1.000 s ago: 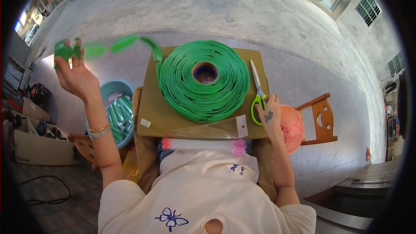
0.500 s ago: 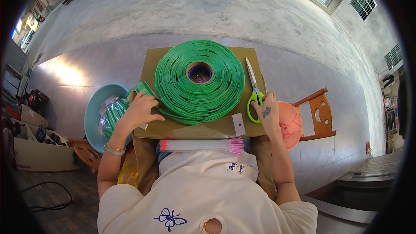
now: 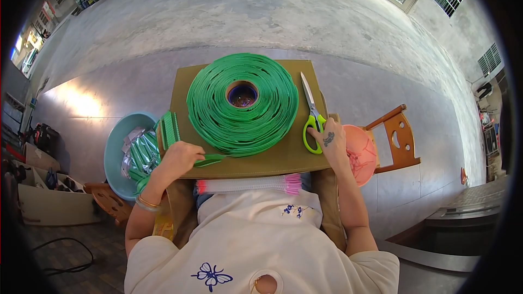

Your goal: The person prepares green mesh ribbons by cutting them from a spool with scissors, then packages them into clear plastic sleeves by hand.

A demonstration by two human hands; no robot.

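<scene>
A large coil of green woven strap [image 3: 204, 111] lies flat on the olive board [image 3: 294, 162] in front of me. My left hand [image 3: 182, 161] is closed at the board's front left, pinching the loose end of the green strap [image 3: 211, 159] that leads off the coil. Behind that hand, a piece of cut green strap [image 3: 169, 129] rests on the board's left edge. My right hand [image 3: 332, 139] grips the lime-green handles of the scissors [image 3: 308, 98], which lie on the board with their blades pointing away from me.
To the left stands a blue basin [image 3: 115, 149] holding green strap pieces with pale tags. A pink basin [image 3: 359, 140] with pink strips is at the right, by a wooden chair [image 3: 399, 140]. A bundle of clear, pink-ended strips [image 3: 248, 184] lies on my lap.
My left hand has come down toward me, from open fingers near the cut strap to a pinch on the strap end. A white tag no longer shows on the board's front edge.
</scene>
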